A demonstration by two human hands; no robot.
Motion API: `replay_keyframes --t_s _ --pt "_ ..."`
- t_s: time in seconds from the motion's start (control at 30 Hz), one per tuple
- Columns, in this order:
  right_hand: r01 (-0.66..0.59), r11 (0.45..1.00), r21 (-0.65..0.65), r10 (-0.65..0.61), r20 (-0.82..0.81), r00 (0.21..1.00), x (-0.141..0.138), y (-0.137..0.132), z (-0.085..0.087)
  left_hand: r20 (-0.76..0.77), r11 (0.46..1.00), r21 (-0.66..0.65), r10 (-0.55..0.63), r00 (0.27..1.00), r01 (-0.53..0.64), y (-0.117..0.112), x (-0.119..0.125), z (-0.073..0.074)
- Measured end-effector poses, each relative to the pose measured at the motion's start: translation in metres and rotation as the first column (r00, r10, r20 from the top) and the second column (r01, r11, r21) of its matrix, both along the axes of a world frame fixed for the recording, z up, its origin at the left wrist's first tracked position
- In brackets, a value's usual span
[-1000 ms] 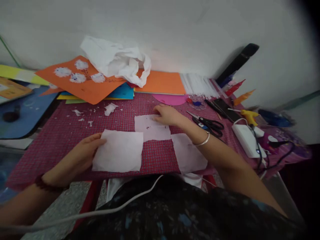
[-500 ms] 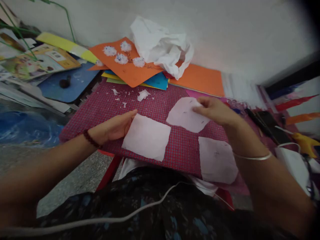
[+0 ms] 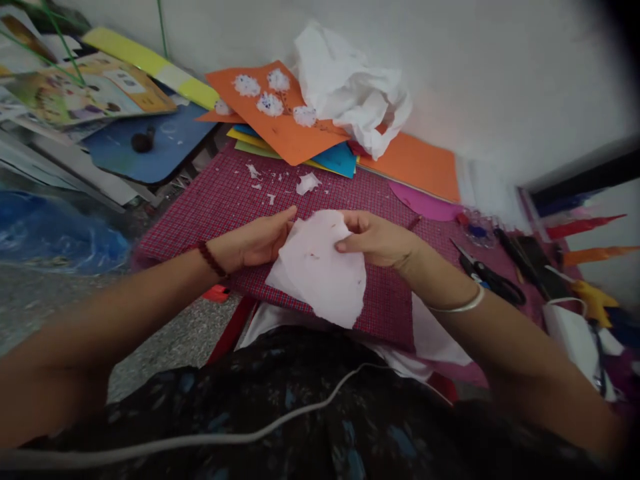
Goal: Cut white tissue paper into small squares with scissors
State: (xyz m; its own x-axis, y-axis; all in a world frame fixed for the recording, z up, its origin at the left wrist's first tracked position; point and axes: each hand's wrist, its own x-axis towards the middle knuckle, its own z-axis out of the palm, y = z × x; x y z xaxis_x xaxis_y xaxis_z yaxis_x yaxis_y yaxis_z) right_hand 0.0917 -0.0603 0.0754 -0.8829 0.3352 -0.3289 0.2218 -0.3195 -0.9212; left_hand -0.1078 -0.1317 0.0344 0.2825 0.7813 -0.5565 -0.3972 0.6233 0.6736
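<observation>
White paper sheets (image 3: 323,270) overlap between my hands. My right hand (image 3: 383,243) pinches the upper one, thumb on top; my left hand (image 3: 261,241), half curled, holds their left edge. Black-handled scissors (image 3: 484,269) lie right of my right hand.

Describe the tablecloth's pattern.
Fine checks, mainly dark red; the tablecloth shows best in the head view.

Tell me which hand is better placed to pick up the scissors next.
Probably the right hand: the scissors lie on its side, nearer than to the left hand, though it would first have to release the upper paper sheet.
</observation>
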Motion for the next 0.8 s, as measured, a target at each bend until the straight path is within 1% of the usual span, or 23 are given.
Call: replay_keyframes --t_s 0.07,0.1,0.17,0.27,0.37,0.5,0.6,0.7,0.8 --pt "-0.057 0.996 0.062 0.053 0.063 0.997 -0.005 0.01 -0.009 -0.009 0.999 -0.018 0.037 0.999 -0.037 0.001 0.0 -0.001" --pt "-0.067 0.994 0.09 0.058 0.102 0.993 -0.005 0.014 -0.012 -0.013 0.998 -0.035 0.054 0.998 -0.054 0.0 0.0 -0.001" --pt "-0.046 0.99 0.132 0.023 0.166 0.986 -0.004 0.02 -0.018 -0.011 0.994 -0.058 0.087 0.996 -0.088 0.0 0.001 0.0" --pt "0.052 0.988 0.147 -0.082 0.204 0.975 0.0 0.02 -0.021 0.05 0.993 -0.03 0.111 0.992 -0.11 -0.001 0.004 0.003" --pt "0.189 0.973 0.13 -0.214 0.211 0.954 0.002 0.011 -0.023 0.105 0.994 0.004 0.11 0.988 -0.111 -0.001 0.005 0.004" --pt "0.368 0.928 0.066 -0.373 0.233 0.898 0.005 -0.005 -0.023 0.095 0.994 -0.052 0.105 0.99 -0.1 -0.001 0.004 0.001" --pt "0.471 0.882 -0.009 -0.455 0.242 0.857 0.009 -0.013 -0.016 0.069 0.991 -0.073 0.119 0.99 -0.114 0.0 0.001 -0.001" --pt "0.501 0.863 -0.07 -0.482 0.189 0.856 0.013 -0.015 0.001 0.04 0.995 -0.056 0.091 0.995 -0.089 0.0 0.0 -0.002" --pt "0.491 0.871 -0.011 -0.485 0.13 0.865 0.01 -0.017 0.023 0.024 0.996 -0.051 0.07 0.997 -0.069 0.0 0.0 -0.001"
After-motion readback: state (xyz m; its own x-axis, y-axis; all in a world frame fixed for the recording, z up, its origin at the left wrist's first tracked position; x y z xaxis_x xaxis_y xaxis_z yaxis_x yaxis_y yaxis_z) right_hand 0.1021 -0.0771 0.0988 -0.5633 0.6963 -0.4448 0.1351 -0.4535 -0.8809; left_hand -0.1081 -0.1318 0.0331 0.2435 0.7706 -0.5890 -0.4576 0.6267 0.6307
